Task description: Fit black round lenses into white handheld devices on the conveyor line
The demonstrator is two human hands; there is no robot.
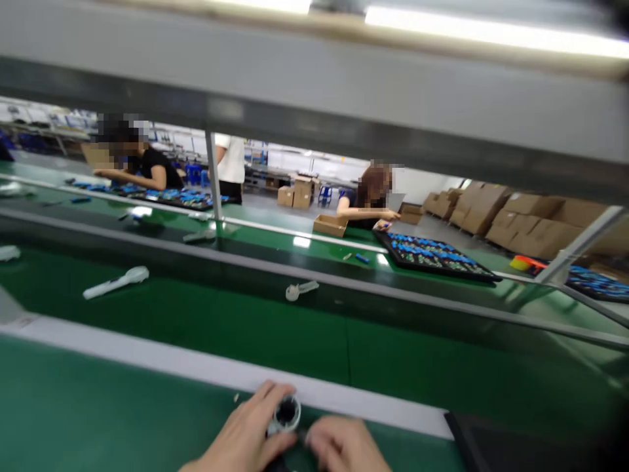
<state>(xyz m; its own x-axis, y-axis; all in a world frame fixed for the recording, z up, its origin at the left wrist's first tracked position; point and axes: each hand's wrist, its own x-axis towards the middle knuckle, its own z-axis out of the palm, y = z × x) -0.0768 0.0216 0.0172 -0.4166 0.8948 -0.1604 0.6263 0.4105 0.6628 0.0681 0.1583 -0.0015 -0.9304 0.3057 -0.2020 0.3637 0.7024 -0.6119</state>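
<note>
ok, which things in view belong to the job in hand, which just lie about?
Job in hand:
- pale round part in the left hand, right hand beside it

Seemingly just lying about:
- long white piece
- shorter white piece
- small blue piece
- cardboard box

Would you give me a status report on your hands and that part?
Left hand holding round white part, open end showing. Right hand close beside it, grip unclear. Black tray to the right, apart from both hands.
</note>
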